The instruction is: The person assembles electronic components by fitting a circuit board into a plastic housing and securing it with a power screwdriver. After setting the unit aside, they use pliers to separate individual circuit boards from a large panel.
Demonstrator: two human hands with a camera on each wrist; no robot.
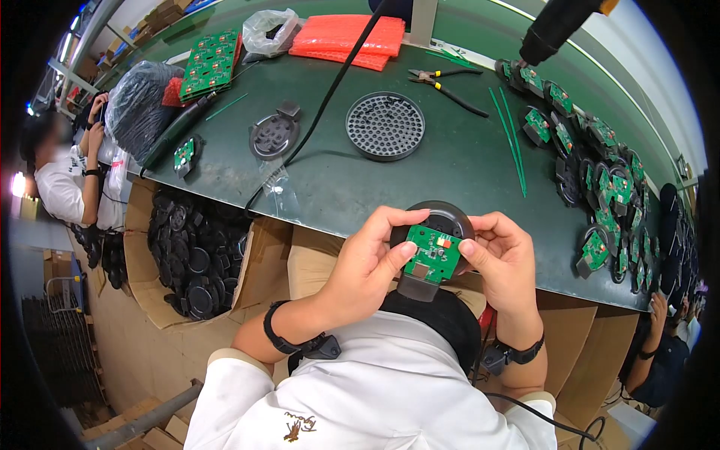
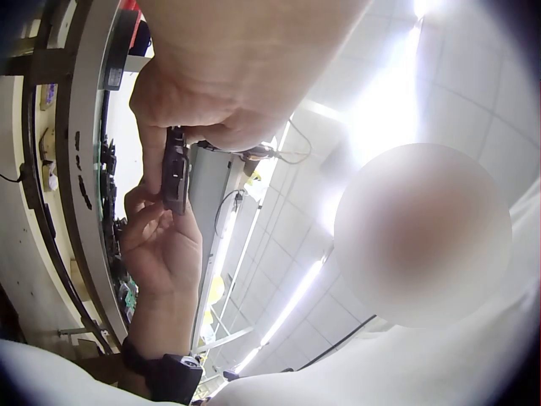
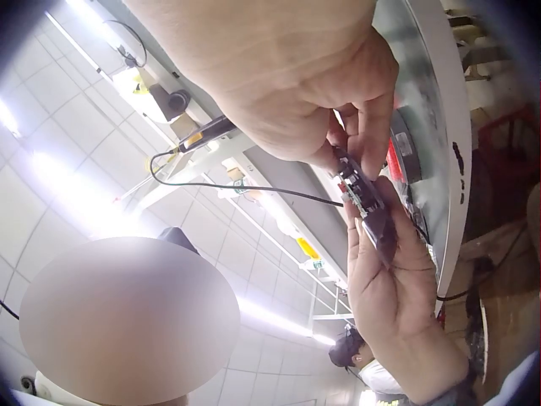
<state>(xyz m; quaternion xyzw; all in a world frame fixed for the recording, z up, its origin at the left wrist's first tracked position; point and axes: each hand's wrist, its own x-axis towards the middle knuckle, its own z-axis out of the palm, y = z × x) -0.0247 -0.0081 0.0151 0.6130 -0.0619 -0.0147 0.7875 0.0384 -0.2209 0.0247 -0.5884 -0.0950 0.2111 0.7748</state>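
Observation:
Both hands hold a round black plastic housing [image 1: 448, 215] with a green circuit board [image 1: 433, 253] on its upper side, in front of the torso at the table's edge. The left hand [image 1: 370, 253] pinches the left side, its thumb on the board's corner and its fingers at the rim. On the other side the right hand [image 1: 501, 259] grips it likewise, thumb at the board's right edge. A dark rectangular connector block [image 1: 418, 288] juts out toward the body. In the right wrist view the housing [image 3: 368, 203] appears edge-on between the hands, its underside mostly hidden.
On the green table [image 1: 330, 191] lie a round perforated black part [image 1: 385, 126], another housing [image 1: 274, 136], cutters [image 1: 450, 88] and green sticks [image 1: 516, 142]. Many board assemblies [image 1: 607, 187] crowd the right side. A power driver [image 1: 559, 34] hangs above. A carton [image 1: 259, 262] holds black housings at left.

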